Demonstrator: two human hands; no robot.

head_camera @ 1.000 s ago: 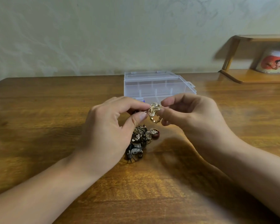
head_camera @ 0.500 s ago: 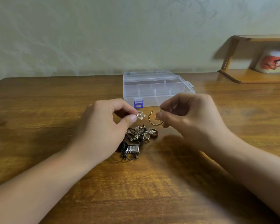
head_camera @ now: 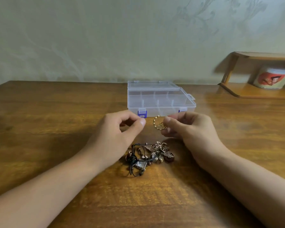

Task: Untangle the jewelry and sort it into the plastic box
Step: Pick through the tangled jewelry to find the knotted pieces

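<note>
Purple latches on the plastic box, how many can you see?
2: one latch at the front left corner by the left hand, another front right, partly hidden behind the right hand.

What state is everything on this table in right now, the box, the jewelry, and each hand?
Plastic box: lid closed, blue latches down, compartments look empty.
Gold ring: lifted off the table, pinched by the right hand.
Jewelry pile: tangled, lying on the table, touched by neither hand.
Right hand: fingers curled, gripping the gold ring.
Left hand: thumb and forefinger pinched together; whether they hold anything is hidden.
Tin: upright on the wooden shelf.
</note>
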